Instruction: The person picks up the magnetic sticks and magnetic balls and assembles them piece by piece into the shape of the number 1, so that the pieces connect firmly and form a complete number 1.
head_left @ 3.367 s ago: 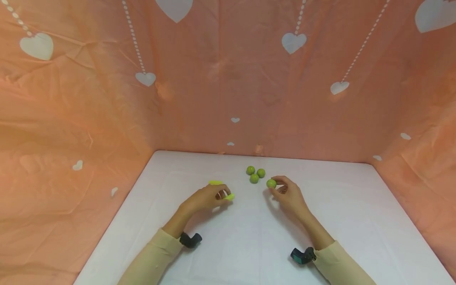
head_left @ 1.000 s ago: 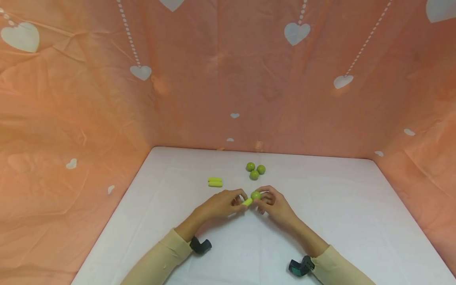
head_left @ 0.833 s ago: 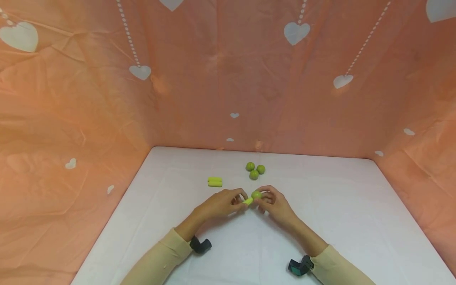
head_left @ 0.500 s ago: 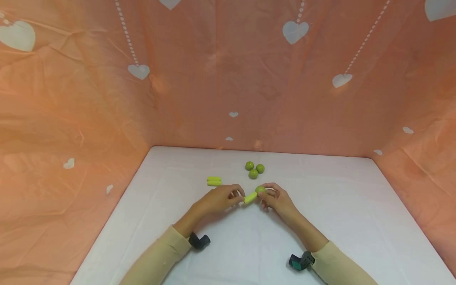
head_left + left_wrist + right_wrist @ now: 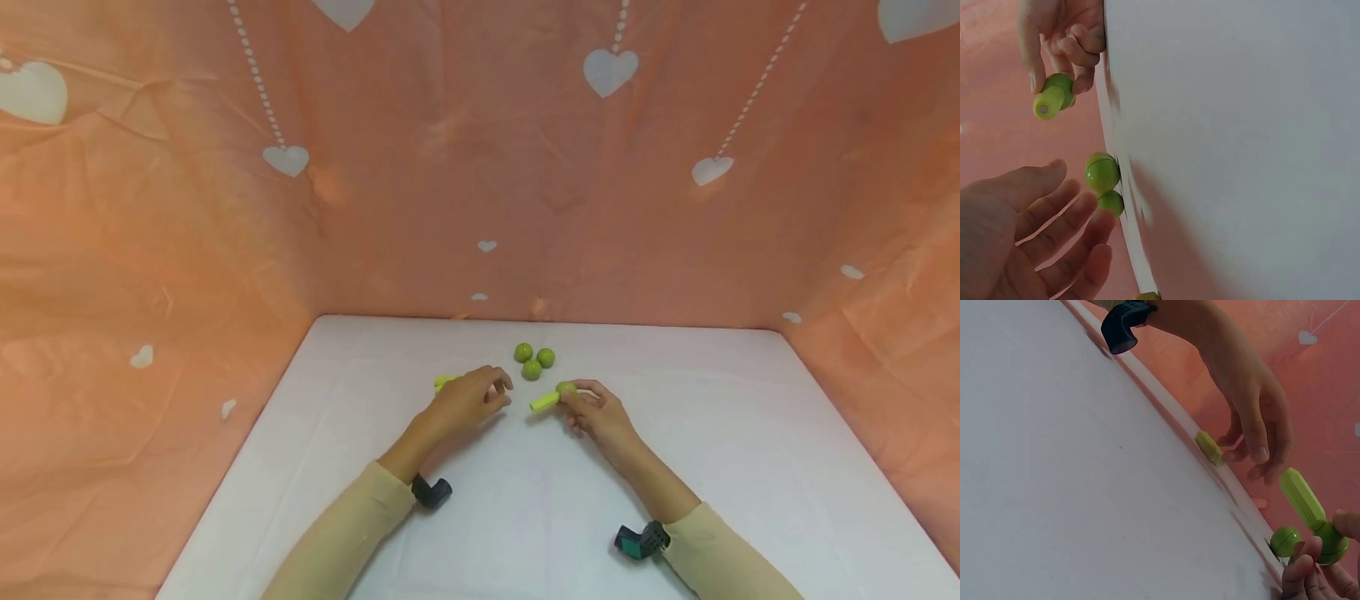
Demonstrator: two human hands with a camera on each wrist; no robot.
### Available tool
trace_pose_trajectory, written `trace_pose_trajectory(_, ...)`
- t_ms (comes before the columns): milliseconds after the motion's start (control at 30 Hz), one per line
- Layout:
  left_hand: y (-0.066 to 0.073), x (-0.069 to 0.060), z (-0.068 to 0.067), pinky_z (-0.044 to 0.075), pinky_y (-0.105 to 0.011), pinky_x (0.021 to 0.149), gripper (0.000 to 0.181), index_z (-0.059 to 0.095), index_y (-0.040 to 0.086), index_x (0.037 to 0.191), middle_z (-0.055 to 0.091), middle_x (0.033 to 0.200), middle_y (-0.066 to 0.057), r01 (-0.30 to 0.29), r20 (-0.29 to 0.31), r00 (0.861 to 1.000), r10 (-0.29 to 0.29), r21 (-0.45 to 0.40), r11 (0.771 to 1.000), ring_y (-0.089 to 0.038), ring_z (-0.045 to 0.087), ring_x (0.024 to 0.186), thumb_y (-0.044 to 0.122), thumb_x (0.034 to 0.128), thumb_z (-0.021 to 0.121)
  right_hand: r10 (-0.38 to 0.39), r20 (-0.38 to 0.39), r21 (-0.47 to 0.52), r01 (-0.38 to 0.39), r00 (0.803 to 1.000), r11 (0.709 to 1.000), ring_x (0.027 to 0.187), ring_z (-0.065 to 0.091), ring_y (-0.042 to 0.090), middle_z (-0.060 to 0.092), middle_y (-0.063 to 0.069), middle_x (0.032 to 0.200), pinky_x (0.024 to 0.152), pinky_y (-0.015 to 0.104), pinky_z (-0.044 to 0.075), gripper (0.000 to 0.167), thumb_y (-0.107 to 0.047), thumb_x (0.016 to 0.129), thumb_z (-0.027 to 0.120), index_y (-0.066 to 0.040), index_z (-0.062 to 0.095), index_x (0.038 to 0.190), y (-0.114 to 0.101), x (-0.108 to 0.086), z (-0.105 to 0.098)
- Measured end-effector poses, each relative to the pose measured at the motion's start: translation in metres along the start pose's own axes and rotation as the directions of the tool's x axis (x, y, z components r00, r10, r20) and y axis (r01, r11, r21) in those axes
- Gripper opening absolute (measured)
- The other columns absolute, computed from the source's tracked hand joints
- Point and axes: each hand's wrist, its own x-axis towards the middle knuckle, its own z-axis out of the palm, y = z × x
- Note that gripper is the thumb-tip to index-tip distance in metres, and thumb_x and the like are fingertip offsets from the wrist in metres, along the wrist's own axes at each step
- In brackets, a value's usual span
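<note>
My right hand (image 5: pixel 606 421) pinches a green ball (image 5: pixel 566 388) between thumb and fingers above the white table. A yellow-green faceted rod (image 5: pixel 544 402) sticks out from that ball, pointing left. In the left wrist view, the free end of the rod (image 5: pixel 1045 107) has a small grey spot in its middle. My left hand (image 5: pixel 468 397) hovers to the left with loosely bent fingers and nothing in them. Behind it, yellow-green rods (image 5: pixel 442 382) lie partly hidden on the table. Three more green balls (image 5: pixel 532 369) rest grouped between and beyond my hands.
The white tabletop (image 5: pixel 480 517) ends at an orange cloth backdrop (image 5: pixel 465 167) printed with pale hearts, which also rises on both sides. Each wrist wears a small black camera (image 5: pixel 432 492).
The rod, earlier in my left hand, now hangs on the ball in my right hand. My left hand has let go and moved toward the lying rods; my right hand has drawn off to the right.
</note>
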Motion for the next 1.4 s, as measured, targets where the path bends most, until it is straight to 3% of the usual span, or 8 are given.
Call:
trace_pose_trajectory(233, 0.004, 0.019, -0.001, 0.058, -0.041, 0.089, 0.038, 0.063, 0.014, 0.142, 0.068, 0.133, -0.004, 0.034, -0.01, 0.999, -0.035, -0.038, 0.999, -0.02, 0.069, 0.105, 0.026, 0.1064, 0.07, 0.025, 0.004, 0.047, -0.025, 1.0, 0.999, 0.071, 0.06, 0.008, 0.077, 0.0, 0.099, 0.063, 0.02, 0.049, 0.04, -0.014, 0.108, 0.066, 0.004, 0.049, 0.141, -0.003, 0.001, -0.002)
trace_pose_trajectory(500, 0.004, 0.035, 0.005, 0.055, -0.047, 0.104, 0.044, 0.059, 0.017, 0.148, 0.061, 0.148, -0.003, 0.006, -0.003, 1.0, -0.006, 0.041, 0.999, -0.021, 0.066, 0.123, 0.027, 0.1067, 0.07, 0.032, 0.052, 0.071, -0.036, 0.998, 0.997, 0.075, 0.059, 0.008, 0.076, 0.002, 0.102, 0.067, 0.02, 0.05, 0.041, -0.015, 0.11, 0.064, 0.007, 0.048, 0.141, -0.002, 0.001, -0.005)
trace_pose_trajectory(900, 0.008, 0.056, 0.01, 0.06, -0.04, 0.09, 0.043, 0.062, 0.013, 0.142, 0.065, 0.132, -0.002, -0.083, -0.039, 0.995, 0.091, 0.164, 0.983, -0.017, 0.069, 0.113, 0.022, 0.1021, 0.077, 0.03, 0.052, 0.07, -0.034, 0.998, 0.997, 0.075, 0.059, 0.009, 0.076, 0.003, 0.103, 0.066, 0.02, 0.05, 0.039, -0.015, 0.109, 0.064, 0.005, 0.049, 0.14, -0.003, 0.0, -0.004)
trace_pose_trajectory(1400, 0.019, 0.073, 0.017, 0.058, -0.041, 0.097, 0.045, 0.063, 0.016, 0.144, 0.065, 0.136, -0.002, -0.029, 0.025, 0.999, 0.024, 0.198, 0.98, -0.018, 0.067, 0.118, 0.026, 0.1023, 0.076, 0.02, 0.076, 0.058, -0.024, 0.997, 0.998, 0.075, 0.06, 0.009, 0.076, 0.003, 0.103, 0.066, 0.021, 0.047, 0.044, -0.016, 0.108, 0.066, 0.007, 0.049, 0.142, -0.003, 0.001, -0.008)
